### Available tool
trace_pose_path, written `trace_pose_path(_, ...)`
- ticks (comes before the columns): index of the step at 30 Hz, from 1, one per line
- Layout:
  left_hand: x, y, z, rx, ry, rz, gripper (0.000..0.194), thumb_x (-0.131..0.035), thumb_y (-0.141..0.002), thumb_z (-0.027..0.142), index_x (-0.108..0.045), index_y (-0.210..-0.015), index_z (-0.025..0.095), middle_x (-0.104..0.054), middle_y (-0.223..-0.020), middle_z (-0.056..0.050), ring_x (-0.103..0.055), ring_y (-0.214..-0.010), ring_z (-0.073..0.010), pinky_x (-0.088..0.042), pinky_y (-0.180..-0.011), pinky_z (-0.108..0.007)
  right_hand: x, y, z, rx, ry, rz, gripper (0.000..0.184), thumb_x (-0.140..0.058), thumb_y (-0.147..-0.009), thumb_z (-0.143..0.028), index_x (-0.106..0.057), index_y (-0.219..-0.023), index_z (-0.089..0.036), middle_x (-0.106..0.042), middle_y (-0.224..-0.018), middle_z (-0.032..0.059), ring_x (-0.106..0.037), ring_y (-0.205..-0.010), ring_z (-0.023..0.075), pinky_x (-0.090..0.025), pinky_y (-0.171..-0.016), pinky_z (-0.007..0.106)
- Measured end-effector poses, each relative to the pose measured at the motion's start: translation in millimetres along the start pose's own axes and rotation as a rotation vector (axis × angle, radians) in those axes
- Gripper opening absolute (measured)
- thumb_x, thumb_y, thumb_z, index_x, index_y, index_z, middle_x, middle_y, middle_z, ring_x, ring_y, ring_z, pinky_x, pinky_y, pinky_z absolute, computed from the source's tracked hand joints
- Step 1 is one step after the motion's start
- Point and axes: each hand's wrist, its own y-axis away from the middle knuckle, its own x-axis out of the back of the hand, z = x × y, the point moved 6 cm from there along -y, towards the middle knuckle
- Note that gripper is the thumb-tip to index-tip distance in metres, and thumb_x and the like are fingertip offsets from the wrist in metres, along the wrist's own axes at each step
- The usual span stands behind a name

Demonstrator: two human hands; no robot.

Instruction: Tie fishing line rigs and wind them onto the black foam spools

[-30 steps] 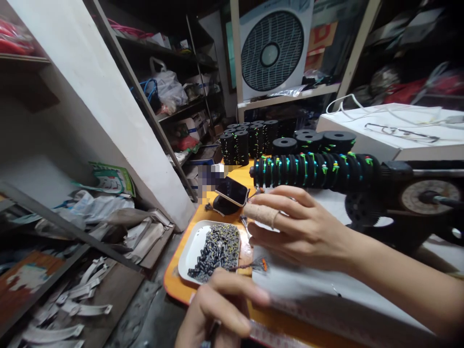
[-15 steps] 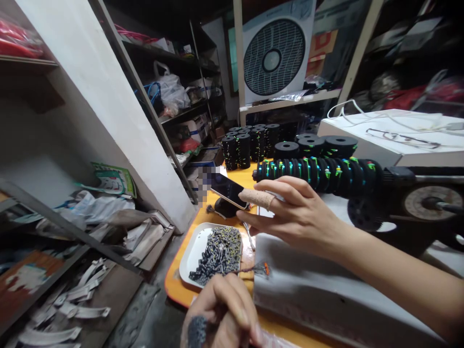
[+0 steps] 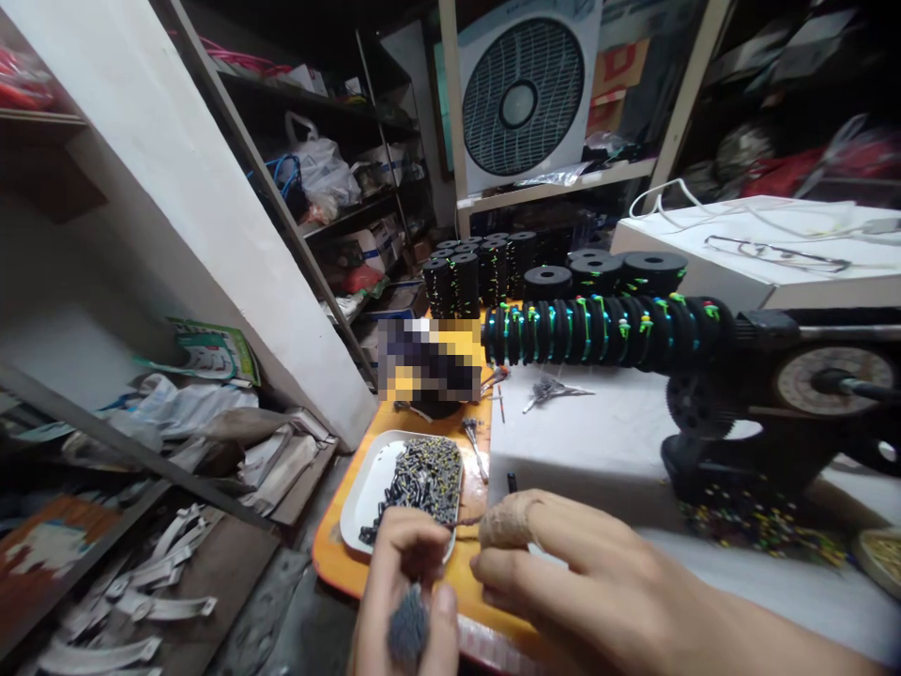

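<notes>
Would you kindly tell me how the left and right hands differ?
The left hand curls around a dark blue-grey fuzzy tuft; whether the right hand holds anything is unclear. The right hand has a tan wrap on one finger; the left hand shows none. The right hand shows its back, the left its thumb side. Both have bent fingers.

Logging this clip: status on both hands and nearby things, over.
Left hand: curled around dark grey bundle. Right hand: alongside, grip unclear. White tray of small dark pieces: near edge partly hidden by left hand.
</notes>
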Motion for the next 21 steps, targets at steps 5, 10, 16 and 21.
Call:
trace_pose_path(5,-9.9,9,-33,0.354,0.295,-0.04,0.019,-0.062,-0.087,0.039,-0.06,-0.093,0.021,-0.061,-0.088,-0.002,-0.055,-0.07,-0.0114,-0.045,-0.07,-0.022,12,-1,9,-0.108,-0.049,0.093,0.015,-0.051,-0.089,-0.013,-0.065,-0.088,-0.018,-0.062,-0.083,0.008,-0.059,-0.076,0.0166,-0.051,-0.067,0.027)
trace_pose_path(10,-26.3,24,-51,0.616,0.467,-0.065,0.029,-0.067,-0.082,0.046,-0.061,-0.089,0.018,-0.064,-0.078,-0.003,-0.058,-0.065,-0.012,-0.049,-0.063,-0.022,11,-2,21,-0.203,-0.148,0.175,0.019,-0.052,-0.089,-0.014,-0.069,-0.084,-0.017,-0.06,-0.08,0.0069,-0.056,-0.074,0.0161,-0.047,-0.062,0.027)
trace_pose_path(16,-45.9,35,-47,0.811,0.614,-0.156,0.045,-0.073,-0.07,0.058,-0.062,-0.089,0.019,-0.046,-0.053,0.007,-0.036,-0.04,-0.003,-0.029,-0.036,-0.012,10,-2,31,-0.251,-0.215,0.213,0.014,-0.063,-0.085,-0.014,-0.075,-0.081,-0.02,-0.062,-0.079,0.0054,-0.057,-0.078,0.016,-0.045,-0.063,0.027)
trace_pose_path(21,-32.4,40,-55,0.743,0.372,-0.027,0.031,-0.067,-0.082,0.045,-0.066,-0.101,0.021,-0.058,-0.066,-0.002,-0.055,-0.06,-0.0135,-0.042,-0.048,-0.019,7,-1,35,-0.287,-0.366,0.246,0.015,-0.065,-0.085,-0.016,-0.077,-0.087,-0.025,-0.063,-0.079,0.0038,-0.057,-0.079,0.0163,-0.046,-0.065,0.028)
